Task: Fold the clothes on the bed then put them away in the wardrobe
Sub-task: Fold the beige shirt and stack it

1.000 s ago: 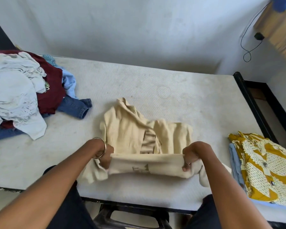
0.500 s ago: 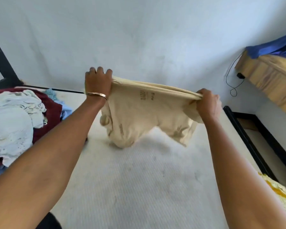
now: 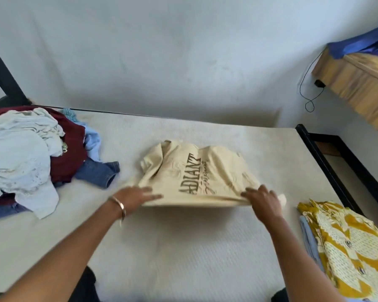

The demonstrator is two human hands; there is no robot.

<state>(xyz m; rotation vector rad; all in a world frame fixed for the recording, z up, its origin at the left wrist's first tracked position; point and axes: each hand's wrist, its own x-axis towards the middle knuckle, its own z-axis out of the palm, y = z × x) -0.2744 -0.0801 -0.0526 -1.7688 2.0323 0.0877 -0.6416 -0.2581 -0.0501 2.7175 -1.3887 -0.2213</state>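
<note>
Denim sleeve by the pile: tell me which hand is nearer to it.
Left. The left hand lies just right of the denim sleeve, on the cream shirt; the right hand is across the shirt.

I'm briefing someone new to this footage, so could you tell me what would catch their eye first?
The cream printed T-shirt spread mid-mattress, with the left hand and right hand at its near corners. An unfolded clothes pile sits far left, and a folded yellow patterned shirt near right.

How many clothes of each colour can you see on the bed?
Cream T-shirt: 1
Pale white-blue top: 1
Maroon garment: 1
Denim: 1
Light blue garment: 1
Yellow patterned shirt: 1
Total: at least 6; the pile hides some.
</note>
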